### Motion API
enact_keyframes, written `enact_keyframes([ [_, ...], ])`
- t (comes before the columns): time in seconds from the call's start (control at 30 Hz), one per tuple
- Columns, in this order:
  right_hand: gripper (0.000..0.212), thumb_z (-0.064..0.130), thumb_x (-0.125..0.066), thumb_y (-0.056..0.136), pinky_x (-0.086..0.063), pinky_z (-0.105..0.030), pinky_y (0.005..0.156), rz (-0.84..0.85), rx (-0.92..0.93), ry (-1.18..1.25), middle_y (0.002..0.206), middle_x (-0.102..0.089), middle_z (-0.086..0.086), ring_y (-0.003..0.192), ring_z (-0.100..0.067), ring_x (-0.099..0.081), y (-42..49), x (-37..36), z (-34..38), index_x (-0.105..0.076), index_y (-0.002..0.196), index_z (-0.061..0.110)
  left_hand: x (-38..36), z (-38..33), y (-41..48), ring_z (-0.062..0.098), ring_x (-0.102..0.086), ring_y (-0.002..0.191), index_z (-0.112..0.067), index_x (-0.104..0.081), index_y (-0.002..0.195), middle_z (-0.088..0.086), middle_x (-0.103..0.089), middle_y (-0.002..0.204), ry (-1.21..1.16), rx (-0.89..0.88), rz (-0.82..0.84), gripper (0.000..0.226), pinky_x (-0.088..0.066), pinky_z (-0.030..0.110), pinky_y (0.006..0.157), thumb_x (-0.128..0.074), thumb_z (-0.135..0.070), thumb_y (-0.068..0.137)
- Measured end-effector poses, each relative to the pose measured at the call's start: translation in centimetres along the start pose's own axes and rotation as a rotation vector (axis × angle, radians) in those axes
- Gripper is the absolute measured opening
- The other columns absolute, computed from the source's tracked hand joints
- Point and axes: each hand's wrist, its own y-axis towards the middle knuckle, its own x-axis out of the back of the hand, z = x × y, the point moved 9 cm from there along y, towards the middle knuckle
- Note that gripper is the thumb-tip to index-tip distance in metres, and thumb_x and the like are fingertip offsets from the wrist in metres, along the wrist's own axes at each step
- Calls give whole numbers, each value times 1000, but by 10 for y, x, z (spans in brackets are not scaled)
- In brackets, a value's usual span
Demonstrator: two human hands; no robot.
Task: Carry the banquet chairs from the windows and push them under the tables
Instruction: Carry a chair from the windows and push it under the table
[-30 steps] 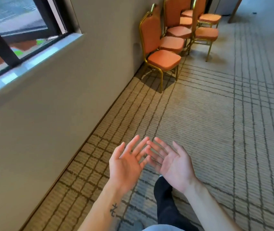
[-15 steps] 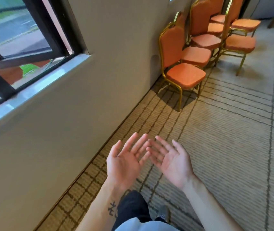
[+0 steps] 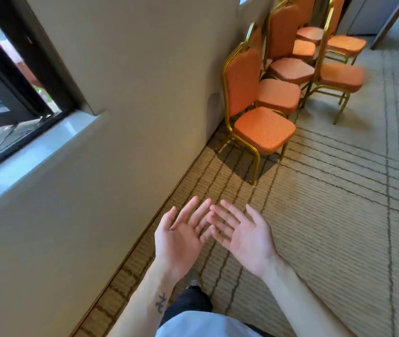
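The banquet chairs (image 3: 278, 93) stand bunched in a tight row along the wall (image 3: 132, 81), past the window (image 3: 16, 98), with their seats tucked one behind another; we judge they were parked there to leave the carpet (image 3: 339, 227) free, and that packing means only the nearest chair (image 3: 264, 130) can come out cleanly; its orange seat juts toward the open floor, its gold-framed back stands on the wall side, and it sits well apart from our hands, ahead and a little to the right; no table shows here, so we cannot tell where the chairs must go; our left hand (image 3: 181, 237) and right hand (image 3: 247, 239) are both empty, held low in front of the body, palms turned up and inward, fingers straight and loosely spread; the fingertips of the two hands meet in the middle, touching or merely overlapping, we cannot tell which; the bare forearms converge from the bottom edge; we judge the carry not yet begun, and the hands will have to part to take the chair's back and seat edge
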Motion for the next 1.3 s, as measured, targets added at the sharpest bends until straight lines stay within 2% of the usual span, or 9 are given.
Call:
enact_keyframes([
  [0.2,57,46,-31,107,-42,-49,111,-39,89,17,137,-64,-18,128,-33,-61,61,-53,75,-53,143,9,-56,-76,88,39,-45,143,-10,-43,152,20,-54,149,42,49,108,59,-36,53,117,-36,-44,104],
  [0.33,59,49,-28,107,-40,-50,112,-65,119,26,137,-64,-18,126,-33,-63,102,-62,119,-55,143,11,-82,-104,138,37,-50,140,-12,-44,151,19,-52,151,30,56,139,58,-34,52,119,-34,-46,105],
  [0.47,59,49,-29,106,-37,-51,115,-83,120,21,137,-64,-18,127,-33,-62,164,-60,159,-54,143,11,-93,-114,205,37,-44,144,-12,-43,152,19,-52,151,23,66,80,59,-28,54,123,-34,-45,104],
  [0.67,59,49,-32,106,-41,-49,111,-65,72,116,137,-64,-19,126,-33,-62,266,-55,235,-55,143,9,-138,-134,317,37,-39,147,-12,-42,152,19,-50,152,34,68,48,60,-18,54,126,-36,-45,104],
  [0.83,59,48,-33,105,-41,-48,110,-55,31,157,138,-63,-18,125,-34,-63,344,-59,301,-54,143,9,-171,-162,399,35,-46,140,-12,-44,152,18,-53,151,45,41,20,59,-21,51,125,-34,-46,104],
  [0.97,55,45,-36,105,-42,-49,109,-36,27,155,138,-63,-18,126,-35,-62,379,-75,345,-55,142,9,-188,-177,446,34,-48,139,-12,-44,152,18,-54,150,11,38,-19,59,-28,50,119,-33,-46,104],
  [1.2,54,43,-39,104,-43,-47,108,-89,39,214,139,-62,-19,126,-35,-62,465,-80,409,-54,143,8,-227,-212,563,33,-54,133,-11,-47,150,19,-57,146,91,58,-48,59,-38,48,111,-32,-45,104],
  [1.3,54,44,-41,104,-44,-46,107,-92,45,201,139,-63,-18,127,-34,-62,501,-93,435,-54,144,9,-245,-230,608,33,-54,133,-11,-48,149,18,-60,144,100,77,-30,58,-35,49,114,-33,-45,104],
])
